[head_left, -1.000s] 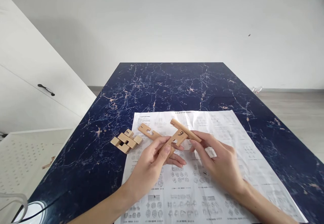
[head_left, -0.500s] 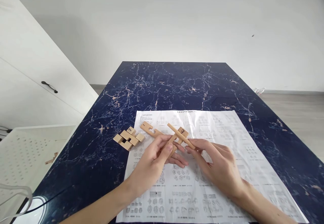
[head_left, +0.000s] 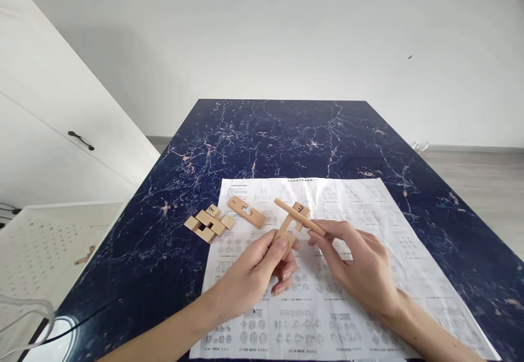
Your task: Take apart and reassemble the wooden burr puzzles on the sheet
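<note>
My left hand (head_left: 256,272) pinches the lower end of a notched wooden puzzle bar marked 7 (head_left: 295,219), held a little above the paper. My right hand (head_left: 360,266) grips a second, plain wooden bar (head_left: 298,217) that lies crosswise over the first, so the two form an X. Another notched bar marked 1 (head_left: 246,212) rests flat on the printed instruction sheet (head_left: 368,209). A small cluster of joined wooden pieces, one marked 3 (head_left: 208,223), sits on the dark table to the left of the sheet.
The dark blue marbled table (head_left: 286,138) stretches ahead to a white wall. A white cabinet with a black handle (head_left: 81,140) stands at the left, with a white perforated surface (head_left: 36,242) below it. A white round object and cable (head_left: 49,340) lie at the bottom left corner.
Both hands drew slightly toward me and lifted the crossed bars off the bar marked 1, which now lies uncovered. The bar marked 7 has tilted more upright.
</note>
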A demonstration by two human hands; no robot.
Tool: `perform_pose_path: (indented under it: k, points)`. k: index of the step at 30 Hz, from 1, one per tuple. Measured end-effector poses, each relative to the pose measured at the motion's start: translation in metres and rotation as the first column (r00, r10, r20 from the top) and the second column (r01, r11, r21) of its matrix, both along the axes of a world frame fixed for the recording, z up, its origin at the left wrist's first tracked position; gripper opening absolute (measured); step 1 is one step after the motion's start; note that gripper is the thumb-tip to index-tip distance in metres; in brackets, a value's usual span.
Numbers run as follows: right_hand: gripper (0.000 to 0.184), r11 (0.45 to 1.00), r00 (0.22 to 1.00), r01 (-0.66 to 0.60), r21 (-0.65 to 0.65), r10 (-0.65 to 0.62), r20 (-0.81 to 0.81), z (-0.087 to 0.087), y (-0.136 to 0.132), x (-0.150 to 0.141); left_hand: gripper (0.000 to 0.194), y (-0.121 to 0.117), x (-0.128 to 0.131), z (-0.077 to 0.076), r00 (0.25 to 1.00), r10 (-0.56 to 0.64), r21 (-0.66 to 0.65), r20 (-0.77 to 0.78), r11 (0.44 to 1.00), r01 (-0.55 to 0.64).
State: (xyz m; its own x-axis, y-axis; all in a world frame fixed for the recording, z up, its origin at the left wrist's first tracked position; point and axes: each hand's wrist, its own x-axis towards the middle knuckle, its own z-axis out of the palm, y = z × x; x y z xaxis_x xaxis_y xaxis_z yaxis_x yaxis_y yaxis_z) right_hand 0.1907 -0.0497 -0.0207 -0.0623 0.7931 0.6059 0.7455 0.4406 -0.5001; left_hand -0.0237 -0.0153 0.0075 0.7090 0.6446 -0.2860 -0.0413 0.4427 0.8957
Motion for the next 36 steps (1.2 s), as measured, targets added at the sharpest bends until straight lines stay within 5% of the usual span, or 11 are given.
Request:
perform_pose_path:
  k: [6, 14, 30, 36]
  points:
    - [0.019, 0.979, 0.979, -0.204, -0.015, 0.204, 0.023, -0.0008, -0.0034, -0.0037, 0.042, 0.0015, 0.0004, -0.0008, 1.000, -0.013, 0.019, 0.020, 1.000, 0.013]
    - [0.024, 0.967, 0.973, -0.228, 0.111, 0.222, 0.064, -0.0017, -0.0059, -0.0016, 0.040, -0.0001, -0.0030, 0.0001, 0.999, -0.026, 0.022, 0.019, 0.999, 0.026]
    - [0.024, 0.958, 0.964, -0.256, 0.131, 0.244, 0.103, 0.0021, -0.0049, -0.0026, 0.041, -0.0015, -0.0043, -0.0006, 0.999, -0.009, 0.070, -0.041, 0.997, 0.012]
    - [0.017, 0.976, 0.976, -0.215, -0.031, 0.215, 0.015, 0.0001, -0.0061, -0.0034, 0.036, -0.0033, -0.0026, 0.0022, 1.000, 0.016, 0.072, 0.020, 0.997, -0.018]
